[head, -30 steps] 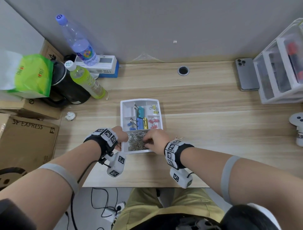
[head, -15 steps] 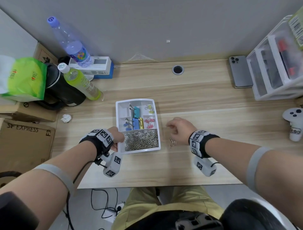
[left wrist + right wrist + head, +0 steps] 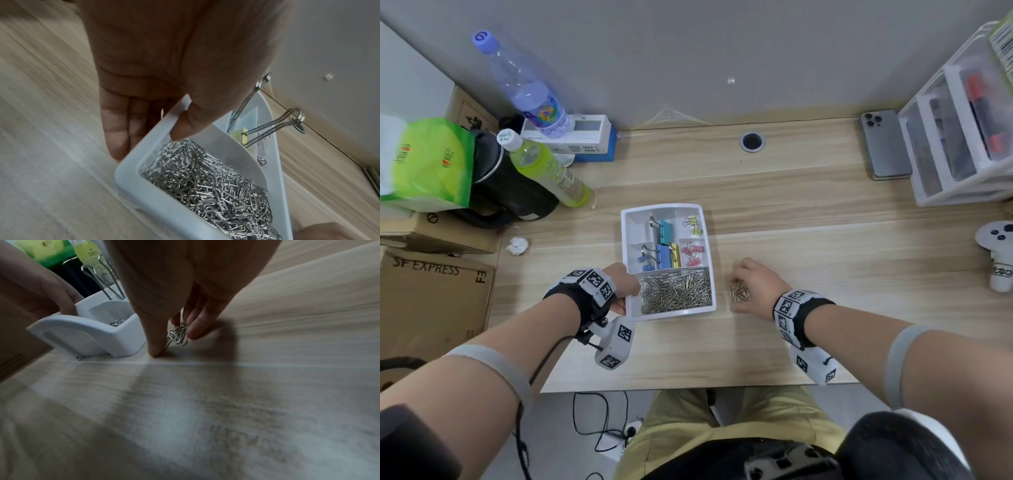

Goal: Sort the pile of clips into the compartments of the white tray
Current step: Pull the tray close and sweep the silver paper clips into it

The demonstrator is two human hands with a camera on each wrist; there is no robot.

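We start with the counter (image 3: 808, 205), a pale wood-grain top that carries everything. On it, just in front of us, sits the white tray (image 3: 625, 240), already holding most of the sort: large binder clips (image 3: 666, 246) stand in the middle compartments, small yellow and pink ones fill the two right-hand cells, and a dense bed of silver paper clips (image 3: 676, 291) lies in the long near compartment.

Our left hand (image 3: 625, 287) grasps the tray's near left corner, thumb hooked over the rim and fingers outside the wall; we judge this is to keep the light tray from sliding while the other hand works.

Our right hand (image 3: 755, 284) is down on the counter just right of the tray, thumb and fingertips (image 3: 195, 331) closing around the small remaining cluster of paper clips (image 3: 739, 293). The wrist view shows the clips bunched and partly raised between the digits, so we read the grip as a pinch gathering loose wire into one lift. These last clips belong, we judge, in the near compartment beside them.
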